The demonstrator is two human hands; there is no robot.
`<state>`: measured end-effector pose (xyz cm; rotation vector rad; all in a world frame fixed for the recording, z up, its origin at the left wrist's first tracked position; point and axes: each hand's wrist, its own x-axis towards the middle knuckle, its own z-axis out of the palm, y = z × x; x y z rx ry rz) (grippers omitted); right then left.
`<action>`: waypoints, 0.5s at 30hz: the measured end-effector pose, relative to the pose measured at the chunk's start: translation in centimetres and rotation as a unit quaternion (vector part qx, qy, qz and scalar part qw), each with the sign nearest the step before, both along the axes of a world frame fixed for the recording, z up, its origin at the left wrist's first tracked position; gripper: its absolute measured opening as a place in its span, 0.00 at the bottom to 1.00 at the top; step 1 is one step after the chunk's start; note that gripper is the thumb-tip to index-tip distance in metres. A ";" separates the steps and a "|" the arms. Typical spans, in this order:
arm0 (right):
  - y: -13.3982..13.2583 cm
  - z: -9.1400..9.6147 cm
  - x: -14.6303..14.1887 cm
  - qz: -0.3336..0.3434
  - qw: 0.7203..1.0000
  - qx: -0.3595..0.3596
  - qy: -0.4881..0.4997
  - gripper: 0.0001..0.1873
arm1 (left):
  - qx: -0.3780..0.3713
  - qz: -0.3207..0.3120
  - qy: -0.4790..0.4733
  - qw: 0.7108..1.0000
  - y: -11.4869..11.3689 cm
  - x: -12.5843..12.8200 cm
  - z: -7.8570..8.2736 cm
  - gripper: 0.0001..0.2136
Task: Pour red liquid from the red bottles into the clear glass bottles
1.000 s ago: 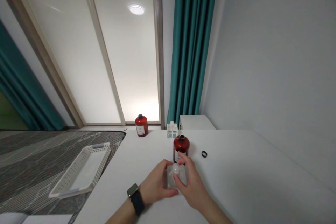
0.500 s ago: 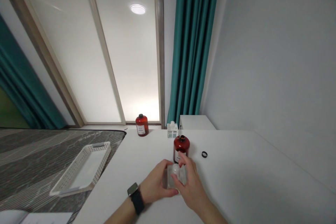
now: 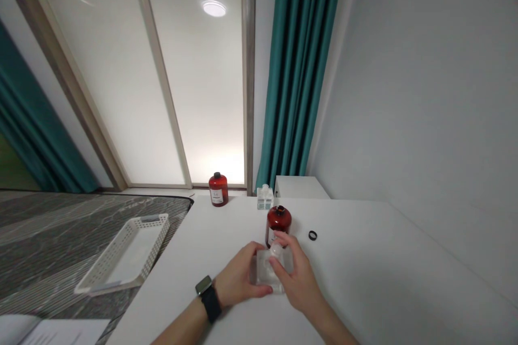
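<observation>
My left hand (image 3: 242,275), with a dark watch at its wrist, grips a clear square bottle (image 3: 267,275) by its left side on the white table. Between the thumb and fingers of my right hand (image 3: 298,275) is a round whitish cap (image 3: 276,249), over the far part of the bottle. Whether the cap still touches the bottle's neck I cannot tell. Just beyond my hands stands a red-brown bottle (image 3: 279,219) with an uncapped dark neck and a white label, partly hidden by my right fingers. A black ring-shaped cap (image 3: 313,235) lies to its right.
At the table's (image 3: 364,269) far edge stand a capped red-brown bottle (image 3: 218,191) and a small clear square bottle (image 3: 265,199) with a white top. A white perforated basket (image 3: 125,259) is at the left. An open book (image 3: 60,331) shows at lower left.
My right hand has moved the round cap slightly away from me and to the right relative to the clear bottle. My left hand keeps its grip. The view has shifted slightly.
</observation>
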<state>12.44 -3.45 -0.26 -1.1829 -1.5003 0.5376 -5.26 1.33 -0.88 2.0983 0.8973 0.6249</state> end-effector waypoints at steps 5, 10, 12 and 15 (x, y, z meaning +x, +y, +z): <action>0.5 1.1 1.1 -0.031 0.999 0.013 0.015 0.19 | -0.006 -0.002 -0.001 1.000 0.0 -0.1 0.2 0.30; 0.7 0.6 1.9 -0.050 0.997 0.000 0.057 0.11 | -0.009 -0.001 0.004 1.000 -0.1 -0.1 0.3 0.30; 0.7 0.5 1.8 -0.051 0.995 -0.001 0.082 0.11 | -0.009 -0.001 0.003 1.000 -0.1 -0.1 0.3 0.30; 0.7 0.6 1.6 -0.056 0.991 0.011 0.119 0.13 | -0.005 0.001 0.001 1.000 -0.1 -0.1 0.2 0.31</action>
